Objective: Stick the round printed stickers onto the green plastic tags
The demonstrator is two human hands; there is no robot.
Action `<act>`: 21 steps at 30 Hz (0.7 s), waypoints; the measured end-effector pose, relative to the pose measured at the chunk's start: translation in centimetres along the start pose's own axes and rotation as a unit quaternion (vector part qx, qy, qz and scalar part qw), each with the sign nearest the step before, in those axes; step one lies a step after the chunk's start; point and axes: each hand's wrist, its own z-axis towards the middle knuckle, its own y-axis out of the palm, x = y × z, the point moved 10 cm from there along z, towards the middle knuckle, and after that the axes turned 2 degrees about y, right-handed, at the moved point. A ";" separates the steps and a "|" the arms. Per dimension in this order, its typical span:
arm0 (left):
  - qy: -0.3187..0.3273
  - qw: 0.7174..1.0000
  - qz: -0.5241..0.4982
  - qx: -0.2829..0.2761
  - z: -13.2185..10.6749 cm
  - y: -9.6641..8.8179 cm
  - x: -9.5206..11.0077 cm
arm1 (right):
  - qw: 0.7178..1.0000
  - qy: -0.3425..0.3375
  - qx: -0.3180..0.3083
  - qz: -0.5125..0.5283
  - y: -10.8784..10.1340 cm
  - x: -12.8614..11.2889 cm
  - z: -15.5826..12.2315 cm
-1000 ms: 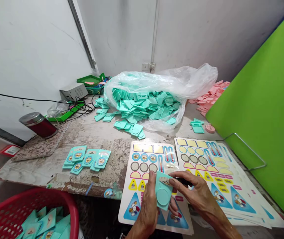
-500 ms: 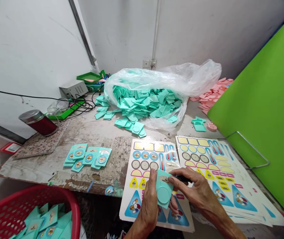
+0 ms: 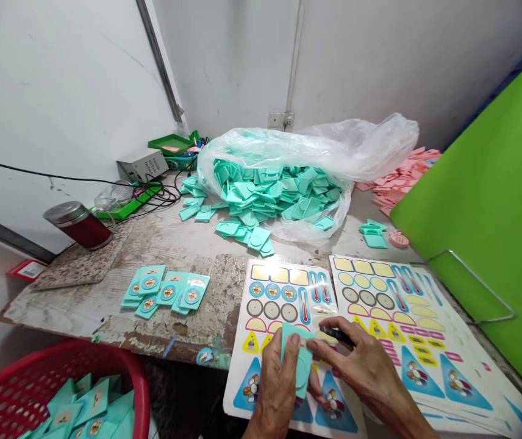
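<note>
My left hand (image 3: 275, 381) is wrapped round a mint-green plastic plate (image 3: 303, 372) with a raised round outline, its thumb lying over the upper part. My right hand (image 3: 357, 356) reaches to the plate's right edge, thumb and finger near the pale sticker there, which is mostly hidden by the fingers. That same hand grips a slim black tool (image 3: 339, 336) whose exact kind I cannot make out. Beneath both hands lies a sheet of stickers (image 3: 268, 326) with circles, thermometers and triangles. Left of it, several green plates with stickers (image 3: 169, 289) rest in a group.
More sticker sheets (image 3: 425, 341) are spread on the right. A clear plastic bag (image 3: 366, 146) spills green plates (image 3: 265, 195) at the back. A red basket (image 3: 139, 372) holds stickered plates at lower left. A steel-lidded red mug (image 3: 82, 228) and green panel (image 3: 485, 183) flank the table.
The left thumb has moved from the plate's side onto its sticker area. The plate has turned and tilted, and sits slightly lower. The view has shifted a little left.
</note>
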 end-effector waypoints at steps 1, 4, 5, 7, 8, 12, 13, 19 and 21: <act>-0.002 1.000 -0.015 -0.011 0.3 -0.3 0.2 | 1.000 -0.002 -0.006 0.011 -0.1 0.0 0.5; 0.035 0.999 -0.020 -0.018 1.6 -1.2 2.2 | 0.999 -0.048 0.018 0.018 -0.6 -1.3 2.6; 0.048 0.999 -0.014 -0.010 2.2 -1.5 2.9 | 0.996 -0.078 0.042 -0.005 -0.7 -2.1 3.3; 0.054 0.998 -0.011 0.009 3.4 -1.5 3.6 | 0.980 -0.152 0.098 -0.088 -0.3 -4.0 4.4; 0.050 0.998 -0.017 0.015 4.0 -1.3 3.5 | 0.966 -0.185 0.122 -0.136 0.2 -4.9 4.6; 0.027 0.998 -0.048 0.043 5.7 -0.7 1.6 | 0.925 -0.235 0.161 -0.250 2.5 -6.0 5.0; 0.022 0.997 -0.055 0.043 5.9 -0.6 1.1 | 0.922 -0.235 0.165 -0.259 2.7 -6.0 5.0; 0.007 0.999 -0.038 0.026 6.2 -0.7 0.0 | 0.920 -0.247 0.157 -0.260 3.0 -6.2 4.7; 0.004 0.999 -0.035 0.032 6.1 -0.8 0.0 | 0.930 -0.242 0.144 -0.236 3.2 -6.0 4.8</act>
